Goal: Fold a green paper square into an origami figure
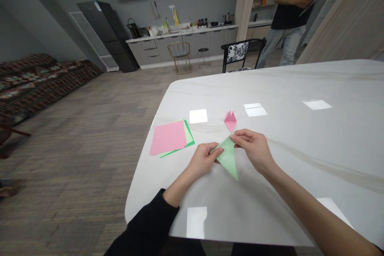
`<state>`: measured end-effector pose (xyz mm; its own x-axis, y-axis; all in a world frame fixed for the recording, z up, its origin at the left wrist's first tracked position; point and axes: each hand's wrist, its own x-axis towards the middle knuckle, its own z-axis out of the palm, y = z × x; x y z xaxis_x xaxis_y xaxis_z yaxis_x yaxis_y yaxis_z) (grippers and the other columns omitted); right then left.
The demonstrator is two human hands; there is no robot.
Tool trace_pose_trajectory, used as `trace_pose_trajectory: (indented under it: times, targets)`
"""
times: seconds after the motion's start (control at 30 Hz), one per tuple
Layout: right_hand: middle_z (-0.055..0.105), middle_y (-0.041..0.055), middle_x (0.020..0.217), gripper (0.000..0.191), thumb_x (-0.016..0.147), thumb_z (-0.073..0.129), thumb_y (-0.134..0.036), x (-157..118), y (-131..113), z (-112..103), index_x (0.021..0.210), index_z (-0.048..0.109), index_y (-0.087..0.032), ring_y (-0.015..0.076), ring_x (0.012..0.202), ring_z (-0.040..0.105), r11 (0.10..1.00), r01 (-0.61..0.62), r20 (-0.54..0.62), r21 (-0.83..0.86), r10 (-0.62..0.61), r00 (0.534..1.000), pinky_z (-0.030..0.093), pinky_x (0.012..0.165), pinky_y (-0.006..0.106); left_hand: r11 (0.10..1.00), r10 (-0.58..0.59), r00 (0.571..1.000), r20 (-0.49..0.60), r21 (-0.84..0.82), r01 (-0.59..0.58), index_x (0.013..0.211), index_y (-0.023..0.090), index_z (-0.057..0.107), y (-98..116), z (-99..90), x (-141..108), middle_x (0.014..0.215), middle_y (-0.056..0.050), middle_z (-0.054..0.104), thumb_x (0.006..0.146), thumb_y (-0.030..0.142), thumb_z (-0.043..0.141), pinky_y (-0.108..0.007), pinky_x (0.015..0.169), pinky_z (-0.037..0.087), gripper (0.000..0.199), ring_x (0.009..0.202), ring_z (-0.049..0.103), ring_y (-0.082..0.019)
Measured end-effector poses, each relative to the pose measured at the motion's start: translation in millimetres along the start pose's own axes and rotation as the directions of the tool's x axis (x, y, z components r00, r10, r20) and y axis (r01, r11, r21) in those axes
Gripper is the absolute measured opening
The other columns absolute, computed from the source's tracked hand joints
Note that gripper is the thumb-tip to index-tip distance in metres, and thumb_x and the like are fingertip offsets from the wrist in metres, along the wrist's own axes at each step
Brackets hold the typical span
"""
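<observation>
A light green sheet of paper [228,159], folded into a triangle, is held between my two hands over the white table. My left hand [205,158] pinches its left corner, thumb on top. At its upper right corner, my right hand [253,146] grips the edge between thumb and fingers. One point of the triangle hangs down toward me. Just beyond the green paper lies a small folded pink paper figure [230,120] with pointed tips. Left of my hands rests a stack of square sheets, with pink paper [168,137] on top and green paper [190,137] showing beneath.
The white glossy table [300,140] reflects ceiling lights. Past its far edge stand a patterned chair [238,53] and a person [289,20] holding a flat object. A gold chair [180,54], kitchen counter [195,40] and dark fridge [109,34] are farther back.
</observation>
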<state>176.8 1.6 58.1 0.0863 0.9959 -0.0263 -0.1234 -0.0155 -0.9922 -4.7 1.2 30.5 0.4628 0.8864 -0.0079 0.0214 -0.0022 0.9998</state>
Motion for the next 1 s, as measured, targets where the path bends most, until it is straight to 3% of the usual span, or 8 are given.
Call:
trace_pose_trajectory:
  times: [0.2,0.53,0.6,0.67,0.8,0.9,1.0]
  targets:
    - [0.067,0.0019,0.069,0.028,0.066,0.082,-0.043,2,4,-1,0.071,0.071,-0.018,0.0139,0.066,0.060,1.000,0.012,0.019,-0.007,-0.011,1.000,0.051,0.064,0.028,0.999,-0.024,1.000,0.005,-0.038,0.024,0.082,0.014,0.065,5,2.3,-1,0.070,0.000,0.056,0.087,0.043,0.060,-0.023,0.060,0.048,0.031,0.064,0.054,-0.013]
    - [0.065,0.0013,0.068,0.031,0.070,0.078,-0.048,0,3,-1,0.071,0.068,-0.019,0.0149,0.065,0.059,0.999,0.032,0.056,-0.035,-0.030,0.998,0.050,0.066,0.031,0.999,-0.002,1.000,0.011,0.046,0.001,0.076,0.014,0.064,2,1.2,-2,0.065,0.000,0.054,0.088,0.045,0.057,-0.024,0.061,0.045,0.034,0.063,0.052,-0.013]
    - [0.065,0.0016,0.068,0.031,0.070,0.078,-0.048,0,3,-1,0.071,0.067,-0.019,0.0155,0.065,0.059,0.998,0.035,0.077,-0.052,-0.031,0.997,0.050,0.066,0.031,0.996,0.024,0.998,-0.051,0.088,-0.020,0.078,0.014,0.066,2,-1.6,-1,0.067,-0.001,0.058,0.087,0.045,0.059,-0.024,0.060,0.044,0.033,0.064,0.053,-0.013]
    - [0.065,0.0019,0.068,0.031,0.070,0.078,-0.047,-1,4,-1,0.071,0.066,-0.018,0.0162,0.066,0.059,0.996,0.045,0.105,-0.078,-0.036,0.994,0.049,0.066,0.031,0.996,0.047,0.981,-0.190,0.088,-0.030,0.082,0.015,0.067,3,-5.9,1,0.070,-0.001,0.062,0.083,0.044,0.065,-0.023,0.058,0.042,0.029,0.063,0.054,-0.013]
    - [0.063,0.0010,0.065,0.028,0.073,0.075,-0.045,-5,5,1,0.073,0.065,-0.019,0.0162,0.062,0.057,0.981,0.033,0.170,-0.192,0.000,0.985,0.043,0.058,0.029,0.996,0.032,0.893,-0.448,-0.057,-0.064,0.090,0.016,0.063,5,-14.1,5,0.061,0.003,0.059,0.073,0.039,0.076,-0.021,0.053,0.039,0.032,0.053,0.051,-0.010]
    - [0.060,-0.0008,0.063,0.024,0.079,0.068,-0.042,-8,3,1,0.072,0.065,-0.019,0.0148,0.057,0.052,0.938,0.045,0.262,-0.344,0.050,0.964,0.037,0.053,0.027,0.996,0.064,0.878,-0.474,-0.028,-0.087,0.090,0.015,0.063,8,-15.2,5,0.057,0.005,0.055,0.073,0.037,0.076,-0.019,0.051,0.036,0.031,0.051,0.048,-0.008]
    - [0.063,-0.0001,0.068,0.021,0.083,0.063,-0.038,-9,2,2,0.072,0.067,-0.020,0.0163,0.065,0.055,0.893,0.155,0.340,-0.422,-0.003,0.940,0.040,0.060,0.029,0.994,0.106,0.904,-0.413,0.081,-0.079,0.087,0.015,0.065,8,-12.2,2,0.060,0.003,0.058,0.075,0.037,0.074,-0.020,0.052,0.036,0.027,0.054,0.050,-0.009]
